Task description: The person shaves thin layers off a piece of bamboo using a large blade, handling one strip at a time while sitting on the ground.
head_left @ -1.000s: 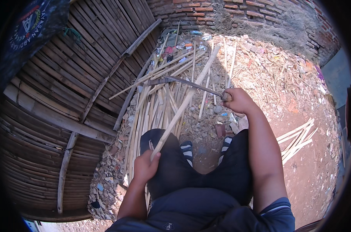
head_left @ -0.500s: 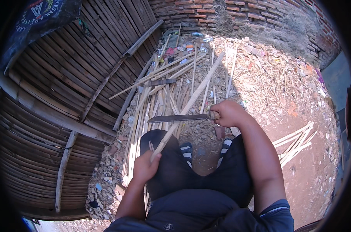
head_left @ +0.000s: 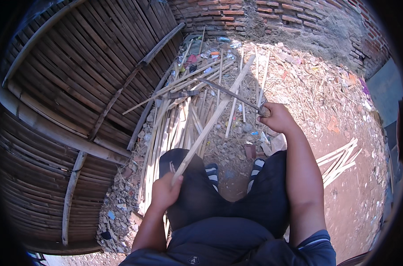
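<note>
A long pale split-bamboo strip (head_left: 208,127) slants up and away from my left knee. My left hand (head_left: 167,191) is closed around its near end. In my right hand (head_left: 278,118), a machete (head_left: 246,102) is gripped by its handle. The dark blade points to the far left and crosses the strip towards its far end; whether it touches the strip I cannot tell. Under and left of the strip lies a pile of similar bamboo strips (head_left: 166,137), with a dark flat piece (head_left: 182,94) resting across it.
A slatted bamboo wall (head_left: 68,71) rises on the left, and a brick wall (head_left: 228,13) closes off the far side. Shavings and rubble (head_left: 308,88) cover the sunlit ground. A small bundle of strips (head_left: 339,163) lies at the right. My sandalled feet are between my knees.
My right hand has moved up and right with the machete. The blade has swung from nearly level to slanting, further along the strip. My left hand keeps its hold.
</note>
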Demonstrator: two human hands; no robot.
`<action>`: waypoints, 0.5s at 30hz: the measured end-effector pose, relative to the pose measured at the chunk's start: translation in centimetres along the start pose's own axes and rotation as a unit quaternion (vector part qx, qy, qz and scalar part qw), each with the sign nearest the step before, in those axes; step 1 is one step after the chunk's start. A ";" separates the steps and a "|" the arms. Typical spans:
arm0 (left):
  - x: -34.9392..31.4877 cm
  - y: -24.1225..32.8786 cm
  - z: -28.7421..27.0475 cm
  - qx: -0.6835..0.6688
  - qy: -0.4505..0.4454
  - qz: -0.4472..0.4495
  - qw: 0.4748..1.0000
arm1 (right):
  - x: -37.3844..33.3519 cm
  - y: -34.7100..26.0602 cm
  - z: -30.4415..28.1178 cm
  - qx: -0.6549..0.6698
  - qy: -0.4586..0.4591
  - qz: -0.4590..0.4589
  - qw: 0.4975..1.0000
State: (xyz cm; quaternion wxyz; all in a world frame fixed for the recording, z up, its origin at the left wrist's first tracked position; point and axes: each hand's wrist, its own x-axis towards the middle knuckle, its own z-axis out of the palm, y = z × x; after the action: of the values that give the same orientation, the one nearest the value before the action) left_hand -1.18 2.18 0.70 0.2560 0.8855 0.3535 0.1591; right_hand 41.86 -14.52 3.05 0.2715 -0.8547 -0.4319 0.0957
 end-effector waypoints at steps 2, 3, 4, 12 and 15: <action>-0.1 0.7 -0.5 0.008 -0.021 -0.027 0.999 | -0.4 -2.1 0.9 -0.057 -0.055 -0.069 0.994; -0.1 0.4 -0.4 0.002 -0.015 -0.021 1.000 | -0.6 -3.3 1.4 -0.081 -0.085 -0.100 0.988; -0.1 -0.1 -0.1 -0.005 -0.009 -0.015 1.000 | -0.8 -4.4 1.8 -0.105 -0.114 -0.131 0.979; -0.3 0.1 -0.2 0.008 0.000 -0.014 1.000 | 0.3 -1.6 0.3 -0.023 -0.071 -0.040 0.996; 0.0 -0.1 -0.1 0.017 0.003 0.005 1.000 | 0.8 0.7 -0.4 -0.002 0.023 0.081 0.996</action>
State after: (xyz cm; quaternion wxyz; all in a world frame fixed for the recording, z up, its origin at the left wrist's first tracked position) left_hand -1.29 2.22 0.74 0.2388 0.8911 0.3524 0.1573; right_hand 42.99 -14.42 3.09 0.2705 -0.8894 -0.3557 0.0969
